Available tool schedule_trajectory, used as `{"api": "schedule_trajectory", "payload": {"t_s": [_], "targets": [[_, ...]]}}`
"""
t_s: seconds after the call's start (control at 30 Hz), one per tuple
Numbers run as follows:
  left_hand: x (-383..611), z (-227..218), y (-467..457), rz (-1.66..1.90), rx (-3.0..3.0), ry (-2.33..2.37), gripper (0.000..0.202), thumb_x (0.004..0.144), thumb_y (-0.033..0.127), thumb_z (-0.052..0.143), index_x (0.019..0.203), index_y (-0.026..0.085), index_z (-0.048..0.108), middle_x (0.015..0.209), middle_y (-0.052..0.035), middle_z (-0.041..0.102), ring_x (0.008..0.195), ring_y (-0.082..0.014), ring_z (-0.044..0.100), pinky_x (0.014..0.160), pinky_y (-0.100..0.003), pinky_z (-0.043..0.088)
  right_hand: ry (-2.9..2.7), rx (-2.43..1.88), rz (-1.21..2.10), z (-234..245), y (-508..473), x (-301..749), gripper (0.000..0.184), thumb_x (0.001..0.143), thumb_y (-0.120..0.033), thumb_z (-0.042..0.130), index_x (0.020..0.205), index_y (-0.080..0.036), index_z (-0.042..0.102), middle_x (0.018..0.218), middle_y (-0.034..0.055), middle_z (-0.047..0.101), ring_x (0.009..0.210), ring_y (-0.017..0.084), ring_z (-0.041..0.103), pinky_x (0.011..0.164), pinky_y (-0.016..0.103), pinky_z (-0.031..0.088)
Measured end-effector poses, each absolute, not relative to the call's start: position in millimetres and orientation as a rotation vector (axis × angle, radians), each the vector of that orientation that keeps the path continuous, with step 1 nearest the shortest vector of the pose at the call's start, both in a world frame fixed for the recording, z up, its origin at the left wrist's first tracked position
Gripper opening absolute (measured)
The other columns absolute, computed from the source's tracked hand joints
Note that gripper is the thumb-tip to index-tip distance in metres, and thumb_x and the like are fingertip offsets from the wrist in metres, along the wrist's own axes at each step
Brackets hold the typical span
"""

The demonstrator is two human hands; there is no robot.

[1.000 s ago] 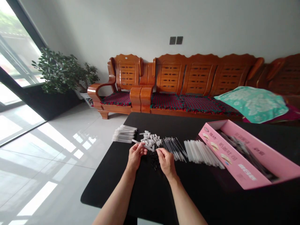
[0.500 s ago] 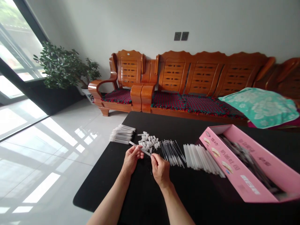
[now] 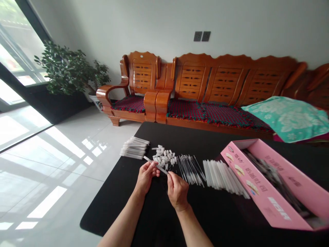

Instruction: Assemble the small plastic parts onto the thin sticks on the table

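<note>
A slim whitish pen [image 3: 161, 169] is held at a slant over the table between my two hands. My left hand [image 3: 147, 176] pinches its middle, with the white far end sticking out beyond the fingers. My right hand [image 3: 178, 190] is closed on the near end, its tip hidden by thumb and fingers. Just beyond the hands lies a heap of small white caps [image 3: 164, 157]. Pen refills [image 3: 190, 169] are spread to the right of it, then a row of translucent white tubes [image 3: 224, 178]. A pile of pens [image 3: 135, 147] lies at the left.
On the right of the black table [image 3: 113, 202] stands an open pink box [image 3: 253, 181] with dark slender items inside. Small dark pieces lie near the hands. A wooden bench [image 3: 218, 80] with a turquoise cloth [image 3: 290, 118] stands behind, a potted plant [image 3: 68, 70] at left.
The view has shifted slightly. Both hands keep their hold on the pen, in nearly the same position. The piles and the box look unchanged.
</note>
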State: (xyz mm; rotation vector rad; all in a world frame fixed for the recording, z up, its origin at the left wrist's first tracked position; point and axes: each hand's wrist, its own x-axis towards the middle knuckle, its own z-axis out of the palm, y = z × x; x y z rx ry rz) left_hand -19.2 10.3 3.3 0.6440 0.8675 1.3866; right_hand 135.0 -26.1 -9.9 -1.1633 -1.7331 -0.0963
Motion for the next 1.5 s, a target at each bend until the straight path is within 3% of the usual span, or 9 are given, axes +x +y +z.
{"api": "schedule_trajectory", "payload": {"t_s": [0.33, 0.67, 0.93, 1.2, 1.37, 1.5], "targets": [[-20, -1, 13, 1.403, 0.676, 0.838, 0.039, 0.073, 0.042, 0.081, 0.088, 0.009, 0.069, 0.057, 0.0003, 0.060, 0.052, -0.0107, 0.060, 0.053, -0.021, 0.049, -1.748, -1.238, -0.231, -9, -28, 131, 0.027, 0.100, -0.019, 0.044, 0.096, -0.012, 0.069, 0.080, 0.0094, 0.075, 0.071, 0.017, 0.071, 0.069, 0.024, 0.051], [-24, 1, 7, 1.415, 0.656, 0.784, 0.044, 0.068, 0.045, 0.083, 0.087, 0.008, 0.069, 0.059, -0.0020, 0.063, 0.053, -0.0123, 0.062, 0.055, -0.023, 0.050, -1.832, -1.360, -0.234, -9, -32, 127, 0.036, 0.102, -0.025, 0.037, 0.099, -0.012, 0.070, 0.082, 0.0097, 0.075, 0.071, 0.016, 0.071, 0.067, 0.022, 0.046], [-26, 0, 7, 1.399, 0.655, 0.766, 0.044, 0.066, 0.044, 0.085, 0.086, 0.008, 0.070, 0.060, -0.0032, 0.065, 0.053, -0.0129, 0.063, 0.057, -0.024, 0.051, -1.894, -1.313, -0.174, -10, -32, 129, 0.039, 0.104, -0.027, 0.036, 0.083, -0.014, 0.067, 0.064, 0.0049, 0.068, 0.058, 0.014, 0.066, 0.058, 0.023, 0.037], [-23, 2, 12, 1.408, 0.687, 0.802, 0.041, 0.067, 0.043, 0.085, 0.083, 0.009, 0.069, 0.058, -0.0007, 0.062, 0.051, -0.0113, 0.060, 0.053, -0.021, 0.049, -1.823, -1.267, 0.081, -15, -30, 135, 0.035, 0.103, -0.036, 0.042, 0.096, -0.016, 0.069, 0.076, 0.0073, 0.074, 0.066, 0.016, 0.071, 0.061, 0.022, 0.042], [-19, 9, 25, 1.374, 0.755, 0.833, 0.043, 0.068, 0.047, 0.083, 0.084, 0.010, 0.069, 0.061, -0.0026, 0.065, 0.053, -0.0135, 0.063, 0.055, -0.024, 0.052, -1.828, -1.337, 0.081, -14, -23, 141, 0.040, 0.104, -0.034, 0.037, 0.089, -0.016, 0.069, 0.068, 0.0060, 0.071, 0.062, 0.016, 0.068, 0.059, 0.023, 0.039], [-18, 5, 30, 1.357, 0.754, 0.846, 0.045, 0.067, 0.048, 0.084, 0.085, 0.009, 0.070, 0.062, -0.0041, 0.066, 0.052, -0.0136, 0.063, 0.055, -0.024, 0.052, -1.786, -1.331, 0.115, -13, -18, 142, 0.037, 0.101, -0.038, 0.042, 0.089, -0.017, 0.070, 0.071, 0.0063, 0.073, 0.063, 0.016, 0.069, 0.059, 0.023, 0.041]]}}
